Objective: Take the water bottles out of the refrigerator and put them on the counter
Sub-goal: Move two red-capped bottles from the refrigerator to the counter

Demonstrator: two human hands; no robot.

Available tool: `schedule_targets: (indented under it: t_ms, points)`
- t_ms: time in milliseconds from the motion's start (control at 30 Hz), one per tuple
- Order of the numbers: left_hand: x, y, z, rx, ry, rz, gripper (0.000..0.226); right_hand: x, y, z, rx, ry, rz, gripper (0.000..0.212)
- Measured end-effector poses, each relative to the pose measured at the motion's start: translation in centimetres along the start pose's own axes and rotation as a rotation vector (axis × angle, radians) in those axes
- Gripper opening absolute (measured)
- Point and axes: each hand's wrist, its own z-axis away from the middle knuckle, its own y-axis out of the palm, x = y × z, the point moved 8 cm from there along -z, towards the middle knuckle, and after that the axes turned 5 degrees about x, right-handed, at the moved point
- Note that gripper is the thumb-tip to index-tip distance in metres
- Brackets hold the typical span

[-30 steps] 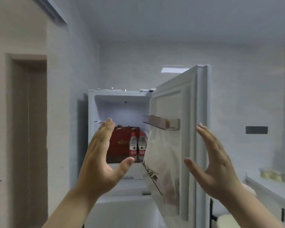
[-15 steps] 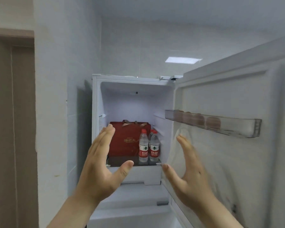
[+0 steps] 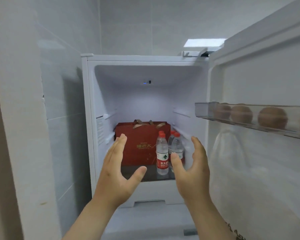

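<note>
The white refrigerator point(image 3: 142, 58) stands open in front of me. On its dark glass shelf point(image 3: 149, 174) stand clear water bottles with red caps and red labels: one in front point(image 3: 162, 154), two more behind it to the right point(image 3: 177, 146). My left hand point(image 3: 119, 172) is raised in front of the shelf, fingers straight, thumb spread, holding nothing. My right hand point(image 3: 191, 170) is held up just right of the bottles, fingers relaxed, partly covering the rear bottles, touching none that I can see.
A red gift box point(image 3: 139, 144) with ribbon handles fills the shelf's left and back. The open door point(image 3: 260, 153) stands at the right, its clear shelf point(image 3: 249, 116) holding several brown eggs. A tiled wall point(image 3: 59, 118) bounds the left.
The view has come closer to the refrigerator. Both hands have moved forward toward the shelf, and the right hand has shifted left from the door to beside the bottles.
</note>
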Motion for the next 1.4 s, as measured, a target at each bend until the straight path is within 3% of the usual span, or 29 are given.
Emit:
schedule_targets:
  t_ms: [467,567,700,833,967,1167,1267,1400]
  points:
    - [20.5,18.8,-10.5,0.236,-0.220,0.274,0.093,-12.9,10.2,-10.0,-0.004,0.226,0.247,0.054]
    - [23.1,23.4,-12.5,0.288,-0.304,0.389,0.093,-16.6,11.7,-12.8,-0.030,0.304,0.271,0.045]
    - [24.3,28.3,-14.3,0.347,-0.310,0.435,0.081,-21.5,12.6,-15.1,-0.078,0.424,0.317,0.050]
    - [25.3,30.0,-14.4,0.331,-0.390,0.349,0.084,-24.9,12.7,-16.2,-0.109,0.555,0.369,0.055]
    - [25.7,31.3,-14.4,0.360,-0.436,0.391,0.068,-27.0,12.5,-16.7,-0.116,0.621,0.389,0.014]
    - [27.1,29.8,-14.2,0.288,-0.505,0.395,0.043,-28.5,13.3,-17.1,-0.125,0.544,0.499,0.043]
    - [28.1,28.2,-13.8,0.252,-0.534,0.365,0.038,-28.9,13.7,-16.3,-0.139,0.502,0.538,0.041]
    - [28.8,27.3,-13.1,0.245,-0.532,0.365,0.057,-29.8,14.2,-15.1,-0.159,0.534,0.480,0.041]
